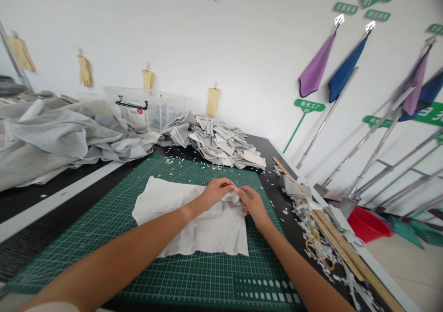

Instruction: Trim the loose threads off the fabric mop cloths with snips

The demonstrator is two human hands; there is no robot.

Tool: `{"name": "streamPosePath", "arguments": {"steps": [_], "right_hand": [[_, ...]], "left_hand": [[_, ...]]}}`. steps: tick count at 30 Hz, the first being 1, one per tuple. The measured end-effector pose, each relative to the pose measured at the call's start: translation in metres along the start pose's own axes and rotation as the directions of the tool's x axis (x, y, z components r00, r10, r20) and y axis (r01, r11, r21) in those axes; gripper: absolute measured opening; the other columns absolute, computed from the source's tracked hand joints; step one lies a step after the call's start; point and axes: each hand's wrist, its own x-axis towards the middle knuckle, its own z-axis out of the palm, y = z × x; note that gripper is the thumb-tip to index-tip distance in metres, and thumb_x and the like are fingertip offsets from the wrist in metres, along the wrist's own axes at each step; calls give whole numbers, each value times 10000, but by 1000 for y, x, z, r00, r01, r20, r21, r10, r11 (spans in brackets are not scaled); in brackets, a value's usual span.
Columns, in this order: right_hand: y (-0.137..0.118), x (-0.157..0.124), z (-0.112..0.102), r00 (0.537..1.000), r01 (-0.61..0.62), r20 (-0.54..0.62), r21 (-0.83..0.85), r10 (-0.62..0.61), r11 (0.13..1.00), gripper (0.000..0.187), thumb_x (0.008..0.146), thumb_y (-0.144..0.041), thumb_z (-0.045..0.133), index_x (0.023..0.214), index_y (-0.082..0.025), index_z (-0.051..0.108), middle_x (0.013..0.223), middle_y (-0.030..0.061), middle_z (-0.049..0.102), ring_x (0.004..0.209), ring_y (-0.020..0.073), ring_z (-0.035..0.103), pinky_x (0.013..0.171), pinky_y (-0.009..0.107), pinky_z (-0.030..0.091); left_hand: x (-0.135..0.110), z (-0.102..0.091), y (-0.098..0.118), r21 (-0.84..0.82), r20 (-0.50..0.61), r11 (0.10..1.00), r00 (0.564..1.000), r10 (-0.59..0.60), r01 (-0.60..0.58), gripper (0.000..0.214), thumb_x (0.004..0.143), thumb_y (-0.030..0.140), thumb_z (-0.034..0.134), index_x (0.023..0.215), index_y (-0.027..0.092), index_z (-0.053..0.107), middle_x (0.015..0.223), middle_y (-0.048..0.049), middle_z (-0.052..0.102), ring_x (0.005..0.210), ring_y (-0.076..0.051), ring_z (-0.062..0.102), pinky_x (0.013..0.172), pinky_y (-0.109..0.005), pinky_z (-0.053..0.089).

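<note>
The work in hand looks like pinching up the top right edge of a white cloth (pixel 188 219), which lies flat on a green cutting mat (pixel 117 210) at centre frame. The left hand (pixel 216 192) and right hand (pixel 254 206) are closed, gripping a small fold of it between their fingertips (the pinch itself is partly hidden). The forearms angle inward from the lower corners. The next move calls for keeping that fold held.
</note>
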Motion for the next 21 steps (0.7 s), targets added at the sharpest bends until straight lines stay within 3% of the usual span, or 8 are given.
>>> {"name": "streamPosePath", "arguments": {"steps": [3,8,12,15,18,21], "right_hand": [[-3,0,0,999,-35,-3,-32,35,999,406,767,-576,713,757,-200,559,473,-77,420,406,82,340,402,213,233],[-9,-6,2,976,-167,163,110,148,980,394,802,-537,692,734,-218,471,432,-120,292,354,57,185,348,219,119],[-15,-11,2,969,-180,187,81,163,980,356,810,-501,694,753,-205,506,435,-117,290,362,54,183,349,219,96],[-26,-19,5,933,-229,310,121,182,966,351,783,-485,729,800,-194,535,497,-118,275,404,44,154,365,205,82],[-39,-27,9,891,-319,417,292,180,902,365,795,-491,723,815,-198,506,562,-117,241,461,41,88,400,189,60],[-48,-30,10,861,-430,461,433,215,792,443,850,-553,640,711,-208,400,545,-115,199,453,45,58,401,202,56]], "left_hand": [[1,1,4,-14,-34,1000,999,19,-20,273,842,381,640,924,139,739,892,-71,737,830,-188,653,768,-275,488],[9,-2,19,46,-183,995,978,96,-89,254,865,380,617,906,158,735,893,-59,735,824,-185,650,777,-280,490],[19,-14,49,37,-283,988,946,157,-153,257,862,393,631,924,164,729,905,-57,738,831,-188,657,790,-286,496],[24,-27,80,38,-330,979,922,203,-202,260,864,401,636,937,169,726,917,-51,733,841,-186,650,794,-280,491],[26,-37,104,36,-348,967,904,250,-254,266,871,410,633,950,174,725,922,-43,725,858,-182,636,797,-270,480],[24,-41,118,14,-334,960,903,269,-281,270,874,411,636,964,172,721,924,-41,718,850,-174,624,786,-261,471]]}}
